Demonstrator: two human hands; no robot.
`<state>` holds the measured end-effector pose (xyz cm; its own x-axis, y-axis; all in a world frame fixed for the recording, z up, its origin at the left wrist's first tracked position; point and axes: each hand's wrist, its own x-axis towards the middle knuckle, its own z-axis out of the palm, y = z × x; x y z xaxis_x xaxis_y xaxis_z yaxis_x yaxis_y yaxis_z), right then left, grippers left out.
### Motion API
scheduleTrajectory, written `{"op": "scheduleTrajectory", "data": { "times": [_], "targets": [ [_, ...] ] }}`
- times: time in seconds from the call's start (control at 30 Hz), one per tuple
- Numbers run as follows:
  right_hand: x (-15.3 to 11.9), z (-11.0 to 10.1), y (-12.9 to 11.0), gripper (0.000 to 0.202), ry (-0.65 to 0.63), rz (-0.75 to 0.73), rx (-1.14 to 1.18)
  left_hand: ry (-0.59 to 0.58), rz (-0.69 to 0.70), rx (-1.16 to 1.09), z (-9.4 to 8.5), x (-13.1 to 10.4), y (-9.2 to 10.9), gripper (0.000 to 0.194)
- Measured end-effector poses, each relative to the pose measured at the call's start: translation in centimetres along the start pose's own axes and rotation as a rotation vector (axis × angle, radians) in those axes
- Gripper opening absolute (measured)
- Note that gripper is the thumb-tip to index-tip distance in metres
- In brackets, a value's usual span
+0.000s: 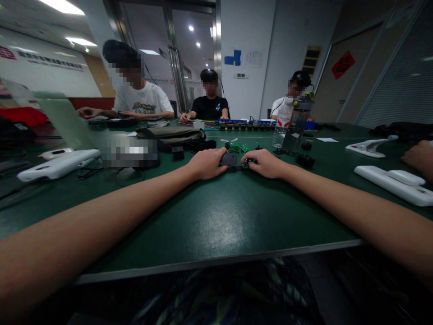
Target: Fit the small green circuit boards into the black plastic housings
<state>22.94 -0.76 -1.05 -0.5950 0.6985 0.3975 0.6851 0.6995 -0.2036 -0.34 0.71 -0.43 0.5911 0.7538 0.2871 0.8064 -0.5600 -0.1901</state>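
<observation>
Both arms reach forward over the green table [216,225]. My left hand [209,163] is closed on a flat dark grey plastic piece [230,159], thumb along its near edge. Just to its right, my right hand [265,163] pinches a small circuit board [248,163], dark and green with fine parts on it. Between the hands the board and the plastic piece lie close together; whether they are joined I cannot tell. Behind them rest several loose green circuit boards [237,147] and small black bits.
Clear bottles [281,128] and small black blocks [305,160] stand right of my hands. A bag [172,134] lies behind left. White plastic devices [59,165] are at left, others [389,183] at right. Three people sit across; another person's hand [419,158] rests far right.
</observation>
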Motion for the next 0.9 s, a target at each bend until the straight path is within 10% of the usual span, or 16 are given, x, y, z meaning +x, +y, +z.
{"op": "scheduleTrajectory", "data": {
  "times": [0.9],
  "targets": [
    [-0.11,0.39,0.23,0.035,0.059,0.037,-0.010,-0.005,0.000,-0.010,0.06,0.03,-0.06,0.045]
  ]
}}
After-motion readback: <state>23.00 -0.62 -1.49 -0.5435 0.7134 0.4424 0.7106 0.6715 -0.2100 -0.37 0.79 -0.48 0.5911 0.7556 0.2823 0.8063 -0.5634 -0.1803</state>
